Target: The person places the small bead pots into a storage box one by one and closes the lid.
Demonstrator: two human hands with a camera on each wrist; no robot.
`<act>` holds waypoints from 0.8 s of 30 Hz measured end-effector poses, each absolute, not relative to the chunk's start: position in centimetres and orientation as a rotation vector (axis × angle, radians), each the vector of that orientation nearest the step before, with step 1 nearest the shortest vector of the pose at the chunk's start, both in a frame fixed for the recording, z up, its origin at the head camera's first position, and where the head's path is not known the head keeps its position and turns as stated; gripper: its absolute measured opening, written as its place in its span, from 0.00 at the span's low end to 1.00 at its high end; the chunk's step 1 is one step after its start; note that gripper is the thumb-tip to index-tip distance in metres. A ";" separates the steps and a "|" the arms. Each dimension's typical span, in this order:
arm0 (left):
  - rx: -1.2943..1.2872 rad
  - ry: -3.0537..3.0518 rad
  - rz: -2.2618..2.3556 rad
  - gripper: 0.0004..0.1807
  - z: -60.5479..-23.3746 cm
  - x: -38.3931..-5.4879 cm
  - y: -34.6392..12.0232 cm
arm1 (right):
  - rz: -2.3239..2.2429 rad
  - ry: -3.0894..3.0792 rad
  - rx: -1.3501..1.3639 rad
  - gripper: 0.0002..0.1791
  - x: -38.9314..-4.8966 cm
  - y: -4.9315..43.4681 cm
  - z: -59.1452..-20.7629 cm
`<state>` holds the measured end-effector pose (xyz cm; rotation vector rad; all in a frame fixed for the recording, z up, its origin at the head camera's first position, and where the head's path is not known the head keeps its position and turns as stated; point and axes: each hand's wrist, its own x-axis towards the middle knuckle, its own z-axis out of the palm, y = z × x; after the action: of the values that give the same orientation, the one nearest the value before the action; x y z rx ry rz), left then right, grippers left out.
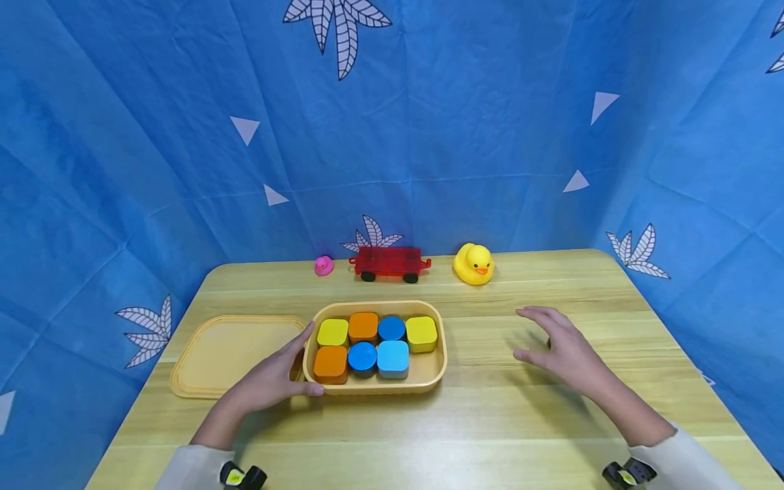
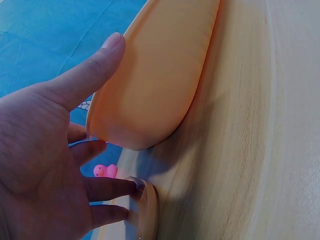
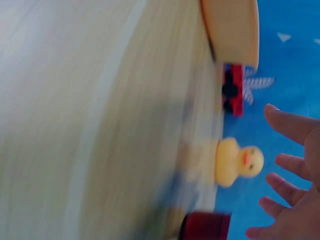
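Note:
A pale yellow box point(image 1: 373, 389) with rounded corners sits mid-table in the head view. Inside are several blocks: an orange square block point(image 1: 331, 365), a yellow square block point(image 1: 422, 333), a light blue square block point(image 1: 393, 358), a round blue block point(image 1: 363, 356) and others. My left hand point(image 1: 275, 378) grips the box's left end, thumb along the front wall and fingers at the back corner. The left wrist view shows that thumb against the box's outer wall point(image 2: 155, 75). My right hand point(image 1: 569, 350) hovers right of the box, fingers spread and holding nothing.
A matching lid point(image 1: 235, 354) lies left of the box. Along the back edge stand a small pink duck point(image 1: 323, 265), a red wagon point(image 1: 389, 262) and a larger yellow duck point(image 1: 473, 264). Blue patterned cloth point(image 1: 465, 136) hangs behind and beside the table.

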<state>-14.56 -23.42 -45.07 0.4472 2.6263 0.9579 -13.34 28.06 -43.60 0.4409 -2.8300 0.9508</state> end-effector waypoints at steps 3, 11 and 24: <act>0.446 2.623 0.958 0.65 -45.0 -14.6 -23.4 | 0.953 -2.867 0.388 0.42 -13.3 29.9 -44.2; 0.444 2.614 0.976 0.65 -45.0 -14.6 -23.4 | 0.915 -2.957 0.228 0.47 -13.5 33.2 -45.5; 0.437 2.616 0.972 0.65 -45.0 -14.6 -23.4 | 0.906 -3.007 0.174 0.41 -13.7 34.8 -46.4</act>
<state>-14.55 -23.44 -45.02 0.4370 2.6163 0.9719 -13.71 34.81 -46.42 0.1742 -3.0068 0.9058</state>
